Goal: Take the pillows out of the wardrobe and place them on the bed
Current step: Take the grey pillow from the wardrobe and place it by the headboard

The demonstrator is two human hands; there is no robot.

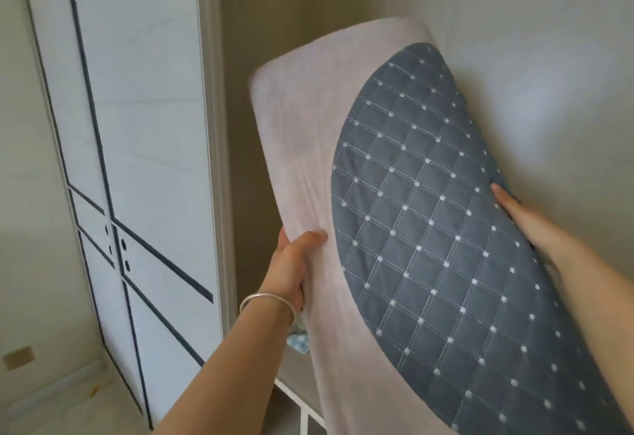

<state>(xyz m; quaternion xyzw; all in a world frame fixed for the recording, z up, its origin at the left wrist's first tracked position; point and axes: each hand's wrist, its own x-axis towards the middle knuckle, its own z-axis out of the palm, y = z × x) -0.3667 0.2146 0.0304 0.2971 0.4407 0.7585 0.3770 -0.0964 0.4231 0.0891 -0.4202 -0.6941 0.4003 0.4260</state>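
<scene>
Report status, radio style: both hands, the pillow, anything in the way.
Left hand grips pale edge of pillow. Right hand on its quilted grey side, fingers hidden. Pillow aloft, tilted; nothing seen blocking it.

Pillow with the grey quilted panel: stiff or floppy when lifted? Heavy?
Probably firm: the pillow holds a slab shape though held only at its edges. Cover likely loose: it creases under the left hand grip. Probably light: the right hand just holds one edge.

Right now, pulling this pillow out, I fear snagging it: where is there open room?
Open: the brown panel strip between door and pillow, the pale wall above the right hand, the floor below the door. Crowded: low right, filled by the pillow.
</scene>
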